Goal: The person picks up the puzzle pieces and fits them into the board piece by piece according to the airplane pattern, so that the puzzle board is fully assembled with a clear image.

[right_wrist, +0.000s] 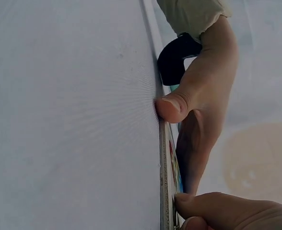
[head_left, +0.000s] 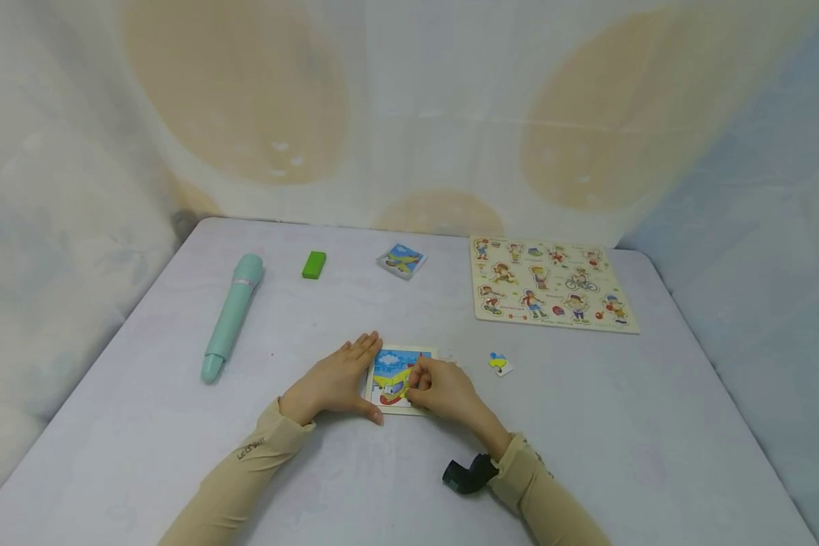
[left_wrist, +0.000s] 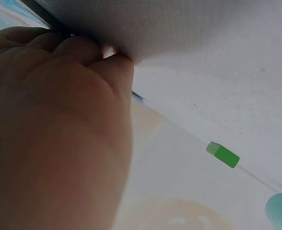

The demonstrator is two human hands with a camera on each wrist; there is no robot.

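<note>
A small jigsaw puzzle (head_left: 390,368) with a yellow airplane on blue lies flat in its pale frame at the table's front middle. Along its left edge rests my left hand (head_left: 337,381), fingers extended and thumb at the near left corner. My right hand (head_left: 450,390) is over the puzzle's right part, thumb and curled fingers pinching a puzzle piece that the fingers mostly hide. In the right wrist view, the right thumb and fingertip (right_wrist: 186,203) are right at the board's face. A loose blue-and-yellow puzzle piece (head_left: 500,364) lies to the right.
Behind, a pale wooden board (head_left: 553,284) with sports figures lies at the back right. A picture card (head_left: 402,261) and a green block (head_left: 314,265) are at the back, and a mint-green microphone (head_left: 232,318) lies at left. A black wrist device (head_left: 469,475) is by my right cuff.
</note>
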